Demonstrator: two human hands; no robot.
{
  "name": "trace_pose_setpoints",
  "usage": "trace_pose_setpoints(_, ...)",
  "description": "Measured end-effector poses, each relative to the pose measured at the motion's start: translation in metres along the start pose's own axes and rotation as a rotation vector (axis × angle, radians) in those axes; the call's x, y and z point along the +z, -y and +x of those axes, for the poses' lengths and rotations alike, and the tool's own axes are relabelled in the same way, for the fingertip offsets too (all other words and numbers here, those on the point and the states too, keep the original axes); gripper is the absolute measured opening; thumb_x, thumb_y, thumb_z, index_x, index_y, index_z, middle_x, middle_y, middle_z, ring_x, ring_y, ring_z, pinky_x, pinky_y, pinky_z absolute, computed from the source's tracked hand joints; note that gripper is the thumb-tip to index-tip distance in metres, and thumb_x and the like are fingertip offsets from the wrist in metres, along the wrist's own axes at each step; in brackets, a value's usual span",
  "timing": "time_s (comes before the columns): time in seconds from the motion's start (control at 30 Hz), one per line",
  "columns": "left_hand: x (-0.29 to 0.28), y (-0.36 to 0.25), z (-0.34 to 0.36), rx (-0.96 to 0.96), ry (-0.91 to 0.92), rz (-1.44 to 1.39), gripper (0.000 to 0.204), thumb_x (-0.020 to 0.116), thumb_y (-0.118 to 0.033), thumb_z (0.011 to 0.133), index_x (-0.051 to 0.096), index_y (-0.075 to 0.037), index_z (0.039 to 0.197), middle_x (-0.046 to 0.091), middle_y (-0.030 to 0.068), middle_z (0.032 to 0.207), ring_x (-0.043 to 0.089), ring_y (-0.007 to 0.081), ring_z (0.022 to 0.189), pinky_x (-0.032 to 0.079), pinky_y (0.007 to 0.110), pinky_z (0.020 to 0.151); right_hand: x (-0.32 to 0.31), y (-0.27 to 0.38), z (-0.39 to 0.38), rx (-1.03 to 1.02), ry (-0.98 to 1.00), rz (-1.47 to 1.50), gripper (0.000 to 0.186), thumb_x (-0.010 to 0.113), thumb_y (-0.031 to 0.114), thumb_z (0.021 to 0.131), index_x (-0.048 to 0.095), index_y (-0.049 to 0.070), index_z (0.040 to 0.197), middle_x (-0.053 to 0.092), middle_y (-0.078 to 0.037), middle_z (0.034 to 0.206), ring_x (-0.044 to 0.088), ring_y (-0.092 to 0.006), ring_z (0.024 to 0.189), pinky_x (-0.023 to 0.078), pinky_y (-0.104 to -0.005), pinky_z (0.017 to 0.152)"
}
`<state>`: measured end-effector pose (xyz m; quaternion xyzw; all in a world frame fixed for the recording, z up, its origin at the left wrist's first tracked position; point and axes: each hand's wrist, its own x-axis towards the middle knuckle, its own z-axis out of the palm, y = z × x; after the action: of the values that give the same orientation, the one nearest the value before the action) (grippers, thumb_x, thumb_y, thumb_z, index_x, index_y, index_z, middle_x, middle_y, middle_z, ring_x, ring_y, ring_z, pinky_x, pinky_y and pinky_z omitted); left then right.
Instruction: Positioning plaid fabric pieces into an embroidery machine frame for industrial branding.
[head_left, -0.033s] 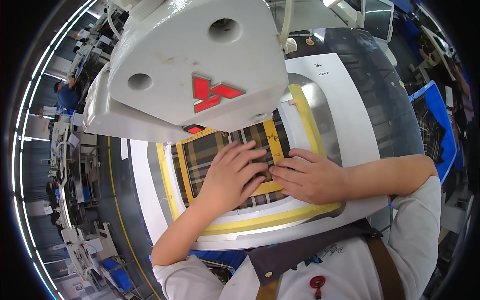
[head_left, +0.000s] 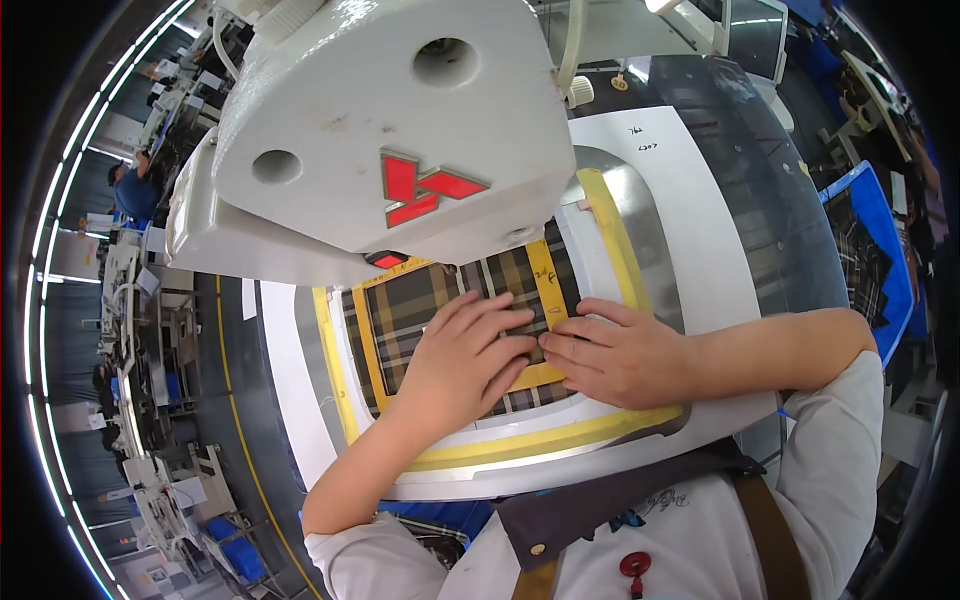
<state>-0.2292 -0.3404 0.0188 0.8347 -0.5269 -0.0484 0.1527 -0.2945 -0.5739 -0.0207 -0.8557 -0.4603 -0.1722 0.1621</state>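
Brown, black and white plaid fabric (head_left: 405,310) lies beneath a thin yellow frame (head_left: 546,280) under the machine head. My left hand (head_left: 458,360) rests palm down on the fabric with its fingers stretched out, holding nothing. Beside it, my right hand (head_left: 625,355) lies over the right side of the yellow frame, fingers extended and flat. The fingertips of the two hands come close to each other. Parts of the fabric and the frame's lower right corner are hidden under the hands.
A large white sewing machine head (head_left: 340,120) hangs over the far part of the fabric. Yellow strips (head_left: 615,235) edge the surrounding white and metal plate. At right, a blue bin (head_left: 905,270) holds plaid pieces. Another person (head_left: 133,188) works far left.
My left hand's fingers have shifted very slightly toward me over the fabric. The right hand stays where it was.
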Motion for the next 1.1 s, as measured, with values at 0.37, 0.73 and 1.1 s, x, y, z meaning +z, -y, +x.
trace_pose_setpoints(0.37, -0.003, -0.012, -0.015, -0.082, 0.029, -0.13, 0.029, 0.066, -0.019, 0.084, 0.063, -0.009, 0.111, 0.056, 0.0064, 0.128, 0.05, 0.0246, 0.124, 0.036, 0.044, 0.107, 0.005, -0.003, 0.004, 0.01, 0.007, 0.066, 0.03, 0.061, 0.021, 0.084, 0.062, -0.002, 0.103, 0.06, -0.013, 0.112, 0.053, -0.0247, 0.105, 0.041, -0.0406, 0.096)
trace_pose_setpoints(0.73, 0.001, -0.003, -0.016, -0.104, 0.019, -0.111, 0.037, 0.069, -0.016, 0.079, 0.063, -0.008, 0.114, 0.055, 0.0081, 0.132, 0.049, 0.0282, 0.127, 0.031, 0.048, 0.109, 0.015, -0.014, 0.009, 0.019, -0.003, 0.101, 0.033, 0.067, 0.022, 0.082, 0.061, 0.0, 0.106, 0.059, -0.012, 0.114, 0.054, -0.0251, 0.105, 0.043, -0.0421, 0.095)
trace_pose_setpoints(1.1, 0.002, 0.019, -0.003, -0.133, -0.034, -0.06, 0.033, 0.068, -0.018, 0.081, 0.063, -0.007, 0.111, 0.056, 0.0072, 0.132, 0.049, 0.0285, 0.126, 0.035, 0.044, 0.104, 0.023, -0.045, 0.022, 0.055, -0.128, 0.167, 0.021, 0.064, 0.018, 0.082, 0.063, 0.003, 0.096, 0.061, -0.007, 0.103, 0.056, -0.0233, 0.098, 0.042, -0.0375, 0.095)
